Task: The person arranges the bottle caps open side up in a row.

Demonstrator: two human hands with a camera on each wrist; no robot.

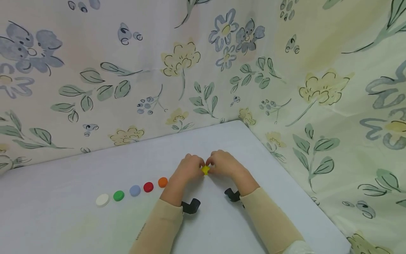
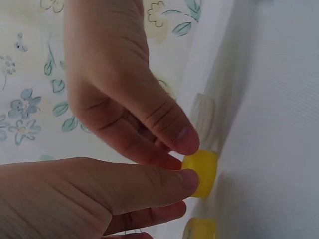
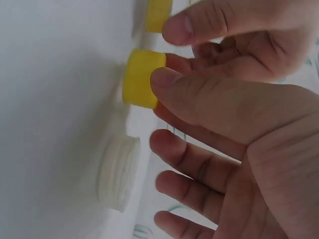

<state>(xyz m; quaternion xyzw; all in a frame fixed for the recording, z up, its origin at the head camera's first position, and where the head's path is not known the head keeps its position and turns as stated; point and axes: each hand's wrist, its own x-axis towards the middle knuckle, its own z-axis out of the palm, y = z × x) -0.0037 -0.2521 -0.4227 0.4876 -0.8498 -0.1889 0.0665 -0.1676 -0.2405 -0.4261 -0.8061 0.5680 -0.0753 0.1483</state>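
A small yellow bottle cap [image 1: 205,170] sits between my two hands just above or on the white table; I cannot tell whether it touches the surface. My right hand [image 1: 224,163] pinches it, its thumb overlapping the cap [image 3: 141,77] in the right wrist view and the other fingers spread below. My left hand [image 1: 189,167] holds it from the other side, thumb tip on the cap [image 2: 205,172] in the left wrist view. A second yellowish cap [image 3: 159,14] lies beside the left thumb. Near the right fingers stands a ridged white cap [image 3: 118,172], hidden in the head view.
To the left, a slanting row of round caps lies on the white table [image 1: 215,225]: white [image 1: 102,200], green [image 1: 118,195], blue [image 1: 135,191], red [image 1: 148,187] and orange [image 1: 162,182]. Behind and to the right hangs a floral cloth [image 1: 152,84]. Black wrist mounts [image 1: 191,206] jut inward from both sleeves.
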